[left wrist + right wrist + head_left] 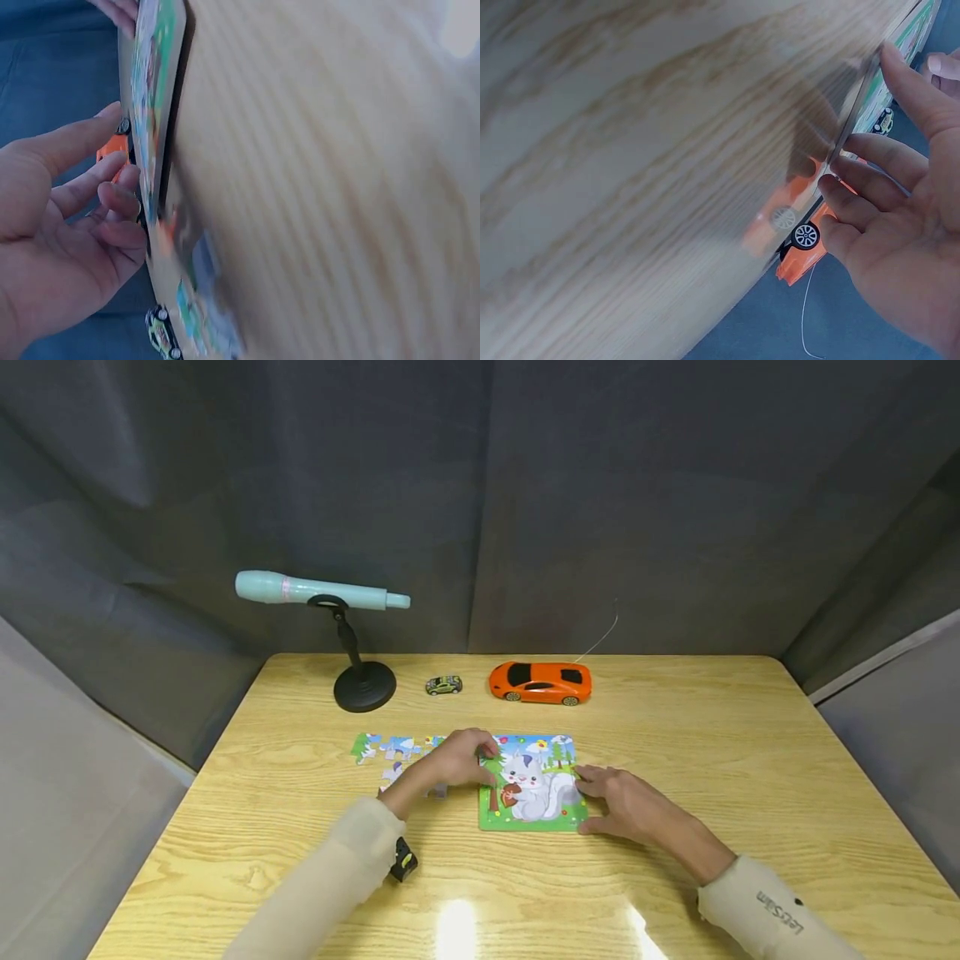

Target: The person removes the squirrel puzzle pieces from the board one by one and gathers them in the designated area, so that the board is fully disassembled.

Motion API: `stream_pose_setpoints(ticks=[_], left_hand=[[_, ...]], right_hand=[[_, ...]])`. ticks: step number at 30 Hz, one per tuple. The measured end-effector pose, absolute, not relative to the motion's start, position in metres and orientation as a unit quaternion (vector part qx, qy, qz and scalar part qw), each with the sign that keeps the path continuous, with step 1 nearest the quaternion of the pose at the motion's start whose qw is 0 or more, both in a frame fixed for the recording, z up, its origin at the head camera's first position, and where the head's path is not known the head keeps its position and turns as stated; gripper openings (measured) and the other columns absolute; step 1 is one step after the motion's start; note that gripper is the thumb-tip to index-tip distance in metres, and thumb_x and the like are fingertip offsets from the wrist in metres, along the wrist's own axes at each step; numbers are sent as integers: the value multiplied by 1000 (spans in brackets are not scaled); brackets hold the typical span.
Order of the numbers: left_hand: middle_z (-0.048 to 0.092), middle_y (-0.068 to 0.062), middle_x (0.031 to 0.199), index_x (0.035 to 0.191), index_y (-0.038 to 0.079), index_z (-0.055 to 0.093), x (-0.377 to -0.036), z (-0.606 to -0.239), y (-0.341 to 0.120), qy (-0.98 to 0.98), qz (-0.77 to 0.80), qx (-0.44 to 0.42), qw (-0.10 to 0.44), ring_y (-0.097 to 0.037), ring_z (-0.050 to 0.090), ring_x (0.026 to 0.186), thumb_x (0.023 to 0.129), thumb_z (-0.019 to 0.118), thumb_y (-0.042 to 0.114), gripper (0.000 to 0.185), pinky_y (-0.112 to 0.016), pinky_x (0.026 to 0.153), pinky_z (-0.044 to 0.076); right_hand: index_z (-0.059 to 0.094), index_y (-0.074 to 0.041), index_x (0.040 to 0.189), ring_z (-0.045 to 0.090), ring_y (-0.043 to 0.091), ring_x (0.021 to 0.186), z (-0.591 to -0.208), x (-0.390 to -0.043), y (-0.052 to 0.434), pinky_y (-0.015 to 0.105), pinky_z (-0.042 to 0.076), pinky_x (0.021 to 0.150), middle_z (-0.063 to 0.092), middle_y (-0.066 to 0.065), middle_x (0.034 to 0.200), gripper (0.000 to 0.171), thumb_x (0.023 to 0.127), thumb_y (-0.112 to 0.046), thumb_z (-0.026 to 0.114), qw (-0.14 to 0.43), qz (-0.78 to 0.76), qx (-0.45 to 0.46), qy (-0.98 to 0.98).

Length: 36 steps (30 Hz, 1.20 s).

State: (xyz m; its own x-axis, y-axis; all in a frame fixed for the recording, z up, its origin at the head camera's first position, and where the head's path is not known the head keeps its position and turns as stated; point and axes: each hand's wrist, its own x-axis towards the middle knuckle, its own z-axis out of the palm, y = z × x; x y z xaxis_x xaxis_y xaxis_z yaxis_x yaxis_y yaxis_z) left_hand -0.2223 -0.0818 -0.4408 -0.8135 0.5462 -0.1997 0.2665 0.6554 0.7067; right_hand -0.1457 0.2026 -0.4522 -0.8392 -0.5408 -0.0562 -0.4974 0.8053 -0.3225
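Note:
A squirrel jigsaw board (pixel 534 785) with a green border lies flat in the middle of the wooden table (pixel 750 752). My left hand (pixel 483 750) sits at the board's top left corner, its bent fingertips (pixel 126 201) touching the board (pixel 154 112) there, the thumb held apart. No piece shows between the fingers. Several loose puzzle pieces (pixel 390 752) lie just left of that hand. My right hand (pixel 600 789) rests at the board's right edge, fingers nearly straight. In the right wrist view its fingertips (pixel 840 187) touch the board's thin edge (pixel 859 105).
An orange toy car (pixel 540 682) and a small green toy car (pixel 444 685) stand behind the board. At the back left a teal microphone (pixel 322 591) sits on a black stand (pixel 364 686). Dark curtains surround the table.

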Motion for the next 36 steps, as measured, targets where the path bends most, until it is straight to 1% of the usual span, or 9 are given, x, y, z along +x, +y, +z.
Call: stream_pose_setpoints(ticks=[8,17,23,27,33,36], left_hand=[[59,-10,109,109,5,62,-216,-447,-69,889,324,234,222,-23,54,103,75,80,10,40,-34,91,44],[55,-9,110,107,7,61,-215,-450,-63,897,309,221,227,-20,51,102,71,82,8,42,-32,89,44],[54,-8,107,105,9,59,-217,-452,-62,897,310,219,227,-20,50,99,69,84,7,43,-33,85,44],[55,-7,107,106,11,56,-218,-452,-62,897,310,219,227,-21,51,100,69,84,7,46,-34,84,45],[57,-7,110,110,11,58,-215,-451,-62,896,315,214,228,-21,52,104,71,82,7,47,-34,86,46],[57,-7,107,108,11,60,-215,-451,-63,896,321,214,221,-20,52,100,72,81,6,43,-34,86,46]], right_hand=[[58,4,125,46,41,128,-453,-146,202,52,40,101,47,21,141,65,77,-36,77,76,-149,-270,948],[58,4,126,47,40,128,-452,-146,203,51,40,102,48,20,141,65,77,-36,77,77,-150,-270,948],[58,4,126,46,39,129,-452,-146,203,51,40,103,47,20,141,65,77,-35,77,80,-150,-270,948],[58,4,126,46,39,129,-452,-146,203,51,40,102,47,20,141,65,77,-35,77,79,-150,-271,948],[58,4,125,46,40,128,-452,-146,203,51,40,102,48,21,141,65,77,-34,77,78,-152,-272,947],[58,4,126,47,40,128,-452,-146,203,51,40,102,48,21,141,65,77,-34,77,78,-151,-272,947]])
